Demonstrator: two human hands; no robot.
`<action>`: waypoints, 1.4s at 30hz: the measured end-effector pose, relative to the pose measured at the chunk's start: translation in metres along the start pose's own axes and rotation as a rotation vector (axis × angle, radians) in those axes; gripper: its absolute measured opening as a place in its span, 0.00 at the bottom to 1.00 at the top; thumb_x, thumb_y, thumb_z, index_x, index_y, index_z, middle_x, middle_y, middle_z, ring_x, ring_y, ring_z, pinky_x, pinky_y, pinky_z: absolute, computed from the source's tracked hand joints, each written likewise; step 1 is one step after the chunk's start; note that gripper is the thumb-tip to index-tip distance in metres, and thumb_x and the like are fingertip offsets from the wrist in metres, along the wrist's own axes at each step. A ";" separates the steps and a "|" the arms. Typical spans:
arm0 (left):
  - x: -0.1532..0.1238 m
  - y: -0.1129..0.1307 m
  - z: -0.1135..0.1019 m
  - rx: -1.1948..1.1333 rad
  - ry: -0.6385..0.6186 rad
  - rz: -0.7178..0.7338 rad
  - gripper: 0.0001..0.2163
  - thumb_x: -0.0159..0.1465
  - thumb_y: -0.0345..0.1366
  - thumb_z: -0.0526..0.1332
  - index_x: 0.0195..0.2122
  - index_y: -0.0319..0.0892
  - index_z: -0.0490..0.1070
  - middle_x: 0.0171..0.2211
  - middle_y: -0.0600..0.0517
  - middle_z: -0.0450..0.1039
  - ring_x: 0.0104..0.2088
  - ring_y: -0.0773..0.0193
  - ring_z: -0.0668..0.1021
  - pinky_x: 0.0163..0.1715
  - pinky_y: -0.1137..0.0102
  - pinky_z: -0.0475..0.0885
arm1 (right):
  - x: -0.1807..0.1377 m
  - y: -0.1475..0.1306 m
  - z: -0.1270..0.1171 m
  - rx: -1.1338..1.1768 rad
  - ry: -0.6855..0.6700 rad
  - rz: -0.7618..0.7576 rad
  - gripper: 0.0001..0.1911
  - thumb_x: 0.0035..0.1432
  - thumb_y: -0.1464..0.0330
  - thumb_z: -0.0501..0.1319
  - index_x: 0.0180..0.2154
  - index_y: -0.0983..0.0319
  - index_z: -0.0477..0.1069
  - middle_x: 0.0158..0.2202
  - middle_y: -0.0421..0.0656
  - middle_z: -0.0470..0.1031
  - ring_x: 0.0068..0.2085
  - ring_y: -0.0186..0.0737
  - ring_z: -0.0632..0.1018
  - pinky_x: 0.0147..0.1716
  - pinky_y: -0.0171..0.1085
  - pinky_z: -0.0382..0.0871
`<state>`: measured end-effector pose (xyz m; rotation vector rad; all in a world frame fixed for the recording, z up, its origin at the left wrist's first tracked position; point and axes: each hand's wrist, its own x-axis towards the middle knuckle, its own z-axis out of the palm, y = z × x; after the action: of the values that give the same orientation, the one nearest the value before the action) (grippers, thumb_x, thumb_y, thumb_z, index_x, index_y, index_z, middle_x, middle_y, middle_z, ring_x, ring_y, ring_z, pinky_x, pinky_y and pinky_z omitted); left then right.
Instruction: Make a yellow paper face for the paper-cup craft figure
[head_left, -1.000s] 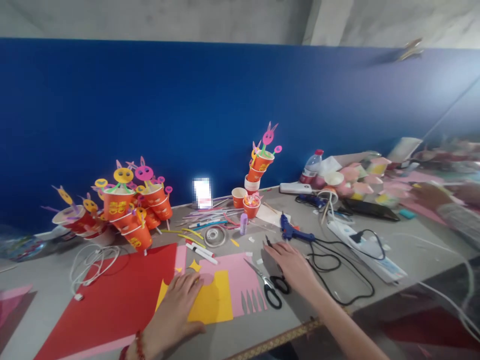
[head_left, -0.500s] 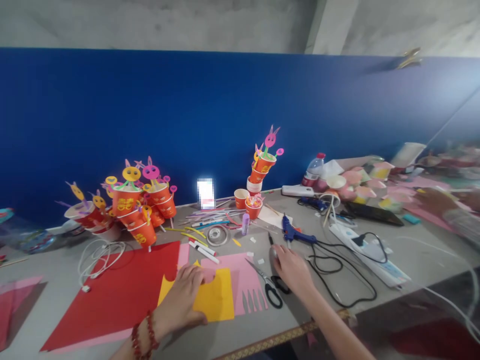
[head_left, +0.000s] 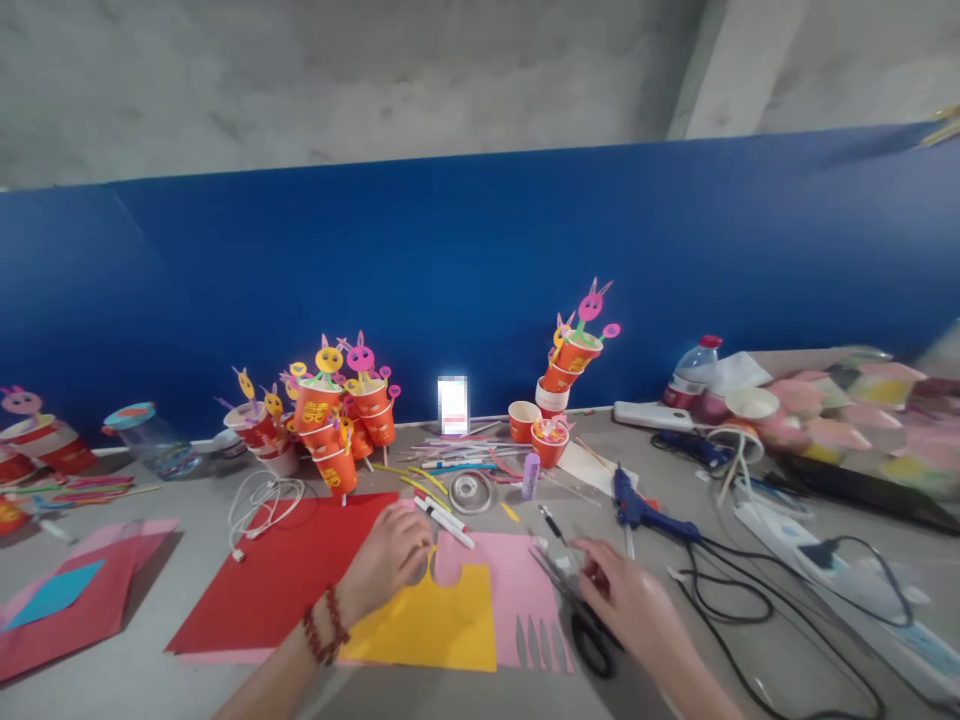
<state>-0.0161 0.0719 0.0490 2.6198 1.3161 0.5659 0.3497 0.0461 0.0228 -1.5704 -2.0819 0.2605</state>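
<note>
My left hand (head_left: 386, 558), with a bead bracelet on the wrist, rests on the top left corner of a yellow paper sheet (head_left: 439, 632), its fingers curled over the sheet's notched edge. The yellow sheet overlaps a pink sheet (head_left: 517, 578) cut into strips and a large red sheet (head_left: 281, 585). My right hand (head_left: 634, 605) is blurred and lies over black-handled scissors (head_left: 592, 642) on the pink sheet's right edge. Whether its fingers grip the scissors is unclear.
A blue glue gun (head_left: 637, 510) with a black cord, white markers (head_left: 450, 520) and a tape roll (head_left: 471, 490) lie beyond the paper. Orange cups with paper bunnies (head_left: 337, 415) stand at the back. A power strip (head_left: 825, 572) lies right, a white cable (head_left: 262, 495) left.
The view has swung left and upward. My left hand slid up to the yellow sheet's top corner. My right hand pulled back from near the glue gun onto the scissors.
</note>
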 end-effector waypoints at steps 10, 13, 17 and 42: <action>0.062 -0.048 0.013 0.090 0.080 -0.113 0.10 0.67 0.27 0.56 0.38 0.43 0.76 0.37 0.50 0.77 0.44 0.56 0.76 0.49 0.59 0.69 | 0.009 -0.052 0.014 0.163 -0.147 -0.076 0.19 0.55 0.75 0.52 0.44 0.58 0.75 0.37 0.44 0.78 0.35 0.42 0.79 0.36 0.36 0.71; 0.074 -0.059 0.015 0.098 0.086 -0.143 0.07 0.69 0.30 0.58 0.42 0.41 0.75 0.40 0.49 0.76 0.45 0.58 0.77 0.49 0.58 0.71 | 0.006 -0.048 0.018 0.195 -0.137 -0.089 0.18 0.55 0.75 0.53 0.44 0.58 0.75 0.36 0.44 0.78 0.34 0.42 0.79 0.35 0.35 0.70; 0.095 -0.068 0.022 0.098 0.066 -0.159 0.14 0.69 0.40 0.61 0.52 0.39 0.70 0.51 0.46 0.72 0.46 0.56 0.77 0.46 0.56 0.75 | 0.001 -0.043 0.022 0.249 -0.114 -0.088 0.17 0.56 0.73 0.53 0.45 0.59 0.75 0.37 0.45 0.78 0.34 0.42 0.79 0.34 0.35 0.71; 0.170 0.001 0.033 0.211 -0.107 0.231 0.07 0.69 0.35 0.61 0.45 0.41 0.75 0.46 0.45 0.75 0.48 0.54 0.76 0.50 0.55 0.71 | 0.001 -0.038 0.013 0.325 0.175 0.028 0.12 0.64 0.67 0.53 0.41 0.60 0.75 0.31 0.45 0.77 0.30 0.42 0.79 0.31 0.36 0.74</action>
<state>0.0901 0.2085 0.0636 2.9524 1.1045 0.3246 0.3108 0.0367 0.0288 -1.3750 -1.7826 0.4319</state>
